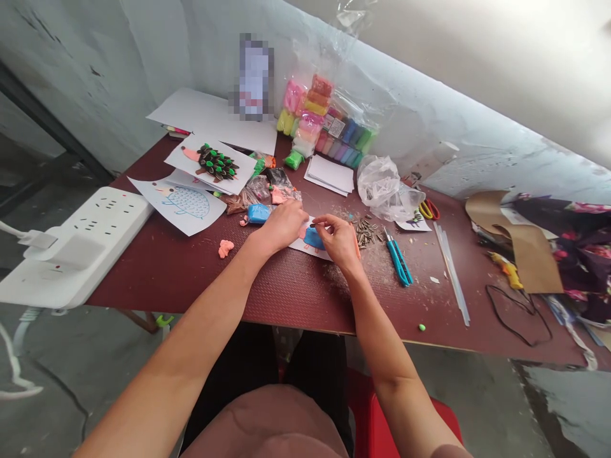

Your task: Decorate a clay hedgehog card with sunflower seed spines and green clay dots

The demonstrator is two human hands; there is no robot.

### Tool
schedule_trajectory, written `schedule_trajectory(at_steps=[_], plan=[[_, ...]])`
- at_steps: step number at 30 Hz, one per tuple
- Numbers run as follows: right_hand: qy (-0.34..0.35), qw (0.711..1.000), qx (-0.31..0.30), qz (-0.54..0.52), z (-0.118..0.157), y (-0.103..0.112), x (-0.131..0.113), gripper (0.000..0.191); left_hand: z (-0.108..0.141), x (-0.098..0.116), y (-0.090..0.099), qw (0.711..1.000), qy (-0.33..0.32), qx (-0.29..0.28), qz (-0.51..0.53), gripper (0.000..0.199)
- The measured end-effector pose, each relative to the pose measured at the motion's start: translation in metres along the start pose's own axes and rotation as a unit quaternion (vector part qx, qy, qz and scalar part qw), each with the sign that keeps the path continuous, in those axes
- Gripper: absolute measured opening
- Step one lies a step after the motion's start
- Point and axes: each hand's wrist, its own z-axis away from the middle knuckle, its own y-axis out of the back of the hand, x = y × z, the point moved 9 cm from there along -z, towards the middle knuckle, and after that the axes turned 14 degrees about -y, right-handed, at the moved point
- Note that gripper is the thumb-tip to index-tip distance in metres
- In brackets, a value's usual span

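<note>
A white card (321, 254) lies on the dark red table, with a flat blue clay shape (314, 238) and pink clay parts on it. My left hand (285, 224) rests at the card's left edge, fingers bent together; whatever they may hold is hidden. Over the right part of the card, my right hand (338, 240) has its thumb and forefinger close together near the blue clay; what lies between them is too small to tell. Striped seeds (366, 233) are heaped just right of that hand. A packet of blue clay (259, 214) lies left of my left hand.
A white power strip (102, 222) fills the left edge. Hedgehog pictures (217, 162) and bagged colored clay (310, 114) lie behind. To the right are a blue cutter (398, 257), scissors (429, 209), clear sticks (451, 273) and a yellow glue gun (506, 270) with a cord.
</note>
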Motion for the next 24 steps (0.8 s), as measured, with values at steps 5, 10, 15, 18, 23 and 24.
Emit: schedule_trajectory(at_steps=[5,10,15,18,23,24], plan=[[-0.009,1.000,0.003,-0.004,-0.002,-0.003,0.004,0.023,0.000,-0.001,-0.002,1.000,0.008,-0.010,0.001,0.034],[-0.016,1.000,0.002,-0.006,-0.004,-0.008,0.011,0.021,0.000,-0.001,-0.002,1.000,-0.001,-0.002,0.000,0.032],[-0.017,1.000,0.002,0.006,-0.005,-0.010,0.015,0.019,0.000,-0.002,-0.002,1.000,0.005,-0.010,0.007,0.032],[-0.018,1.000,0.004,0.018,-0.006,-0.010,0.015,0.019,0.000,-0.001,-0.002,1.000,0.008,-0.014,0.007,0.033],[-0.016,0.999,0.004,0.030,-0.007,-0.010,0.015,0.020,0.000,-0.002,-0.003,1.000,0.007,-0.008,0.015,0.031],[-0.016,0.999,0.004,0.032,-0.007,-0.010,0.015,0.020,0.000,-0.002,-0.004,1.000,0.007,-0.007,0.017,0.031]])
